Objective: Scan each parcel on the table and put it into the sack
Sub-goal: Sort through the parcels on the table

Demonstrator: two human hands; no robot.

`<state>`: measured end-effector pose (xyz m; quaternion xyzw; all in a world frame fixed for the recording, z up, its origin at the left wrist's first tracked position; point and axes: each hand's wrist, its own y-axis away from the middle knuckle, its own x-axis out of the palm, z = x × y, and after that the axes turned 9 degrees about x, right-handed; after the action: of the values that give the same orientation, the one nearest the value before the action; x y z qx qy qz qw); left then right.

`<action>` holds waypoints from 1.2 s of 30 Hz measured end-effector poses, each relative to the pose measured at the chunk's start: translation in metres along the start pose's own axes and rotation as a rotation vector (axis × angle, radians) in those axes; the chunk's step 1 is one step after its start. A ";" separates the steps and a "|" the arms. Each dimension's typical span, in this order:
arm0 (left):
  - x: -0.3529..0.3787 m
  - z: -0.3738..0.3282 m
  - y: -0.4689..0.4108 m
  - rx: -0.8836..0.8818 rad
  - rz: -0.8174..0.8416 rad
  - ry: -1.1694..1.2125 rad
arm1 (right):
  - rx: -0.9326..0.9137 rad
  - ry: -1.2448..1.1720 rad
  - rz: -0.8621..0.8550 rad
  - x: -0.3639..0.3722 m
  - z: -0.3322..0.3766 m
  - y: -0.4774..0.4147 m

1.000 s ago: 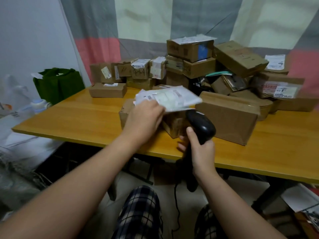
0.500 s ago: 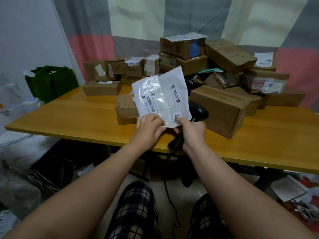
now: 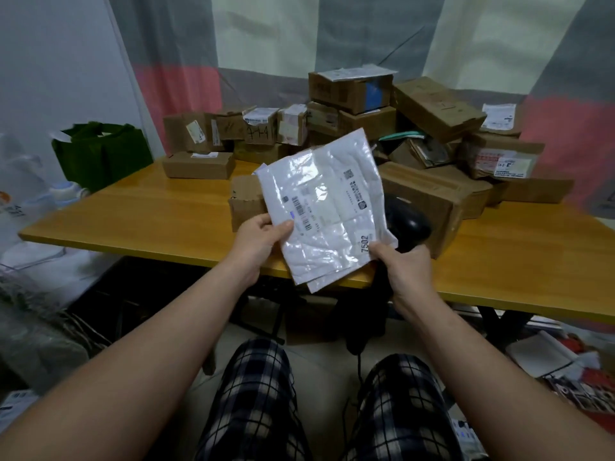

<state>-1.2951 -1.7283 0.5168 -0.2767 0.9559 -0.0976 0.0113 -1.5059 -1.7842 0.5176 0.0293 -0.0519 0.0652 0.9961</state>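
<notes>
2 hands point(image 3: 263, 234) point(image 3: 404, 264), 1 scanner point(image 3: 409, 224), 1 green bag point(image 3: 103, 151), over 12 cardboard boxes point(image 3: 429, 201).

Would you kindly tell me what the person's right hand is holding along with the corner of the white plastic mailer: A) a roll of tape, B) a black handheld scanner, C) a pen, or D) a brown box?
B: the right hand pinches the lower corner of the white mailer while gripping the black scanner, whose head shows just behind the mailer.

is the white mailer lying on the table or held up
Held up: left hand and right hand pinch the white mailer by its edges, label facing the camera.
</notes>
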 end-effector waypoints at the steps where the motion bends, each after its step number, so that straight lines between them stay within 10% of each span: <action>1: 0.003 0.000 0.002 -0.005 0.010 0.013 | 0.020 0.009 0.016 0.003 -0.002 0.001; 14: -0.030 -0.003 -0.064 0.260 -0.085 -0.895 | -0.156 0.308 0.087 0.035 -0.012 -0.016; 18: -0.033 -0.006 -0.091 0.321 0.152 -1.166 | -0.185 0.438 0.186 0.049 -0.009 -0.022; 27: -0.058 -0.059 -0.098 0.428 0.084 -0.936 | -0.262 0.532 0.315 0.050 -0.008 -0.009; 32: -0.065 -0.073 -0.090 0.310 0.446 -1.045 | -0.344 0.437 0.178 0.040 -0.010 0.009; 36: -0.050 -0.039 -0.087 0.574 0.352 -1.169 | -0.434 0.643 0.218 0.041 -0.025 0.015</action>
<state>-1.2096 -1.7667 0.5701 -0.1101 0.7597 -0.1787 0.6154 -1.4648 -1.7626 0.4975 -0.2093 0.2472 0.1638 0.9318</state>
